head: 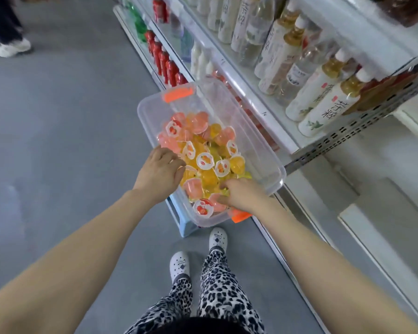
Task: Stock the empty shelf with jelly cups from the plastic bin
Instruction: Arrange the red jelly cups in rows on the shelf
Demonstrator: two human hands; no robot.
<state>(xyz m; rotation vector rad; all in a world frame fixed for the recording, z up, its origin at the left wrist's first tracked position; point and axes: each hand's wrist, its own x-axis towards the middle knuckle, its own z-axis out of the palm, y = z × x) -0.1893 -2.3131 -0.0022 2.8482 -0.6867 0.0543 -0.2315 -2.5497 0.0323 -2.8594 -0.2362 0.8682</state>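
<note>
1. The jelly cups (204,160), pink and yellow with printed foil lids, are heaped loosely in the clear plastic bin (258,138), which is filled mostly at its near end.
2. The left hand (161,168) is bent over the bin's left rim with fingers curled down onto the heap. The right hand (241,194) is dug in at the near end. Whether a cup is actually gripped by either cannot be told.
3. Cups could be spilled if too many are scooped at once, being small, rounded and probably slippery.
4. The bin could be tipped by downward pressure, since it is perched on a narrow pale-blue stool (181,220).
5. What appears to be the empty shelf (377,150) lies to the right, beside tilted tea bottles (323,92), which might be knocked in passing.
6. A smooth grey floor (70,141) is seen, with another person's shoe (11,48) far off.
</note>
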